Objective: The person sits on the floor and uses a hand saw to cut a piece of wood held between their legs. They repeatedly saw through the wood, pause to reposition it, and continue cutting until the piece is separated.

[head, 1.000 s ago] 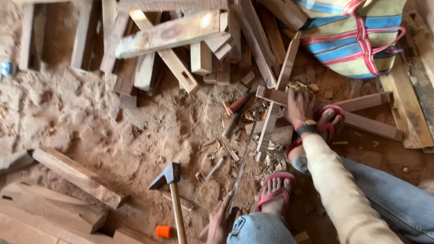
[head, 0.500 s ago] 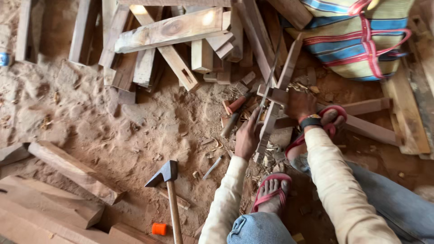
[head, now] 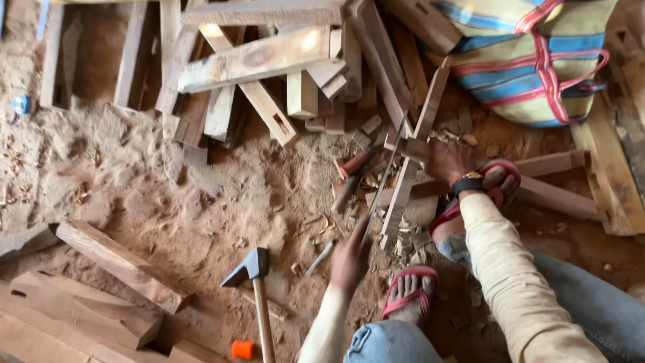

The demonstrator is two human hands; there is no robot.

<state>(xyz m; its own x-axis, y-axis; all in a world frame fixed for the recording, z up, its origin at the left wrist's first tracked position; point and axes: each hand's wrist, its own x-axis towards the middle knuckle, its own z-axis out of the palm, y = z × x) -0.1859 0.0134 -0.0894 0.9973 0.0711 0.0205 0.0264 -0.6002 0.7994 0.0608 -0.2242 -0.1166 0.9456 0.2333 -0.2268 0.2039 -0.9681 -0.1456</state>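
Note:
My right hand (head: 443, 161) presses down on a pale wooden slat (head: 401, 202) where it crosses another slat (head: 557, 196) on the sandy ground. A watch sits on that wrist. Closer to my body, my left hand (head: 349, 259) grips the near end of a long thin metal blade (head: 384, 181), which runs up along the slat's left side. My feet in red sandals rest beside the work, one (head: 494, 181) on the crossing slat and one (head: 406, 292) on the ground.
A hammer (head: 254, 269) lies on the sand left of my left hand. Chisels (head: 356, 165) lie by the slat. Wood offcuts (head: 262, 60) are piled at the top, thick blocks (head: 121, 265) at lower left, and a striped bag (head: 531, 60) at upper right.
My left hand rose from beside my knee to the slat, then drew back toward my body with the blade. My right hand stayed on the slat.

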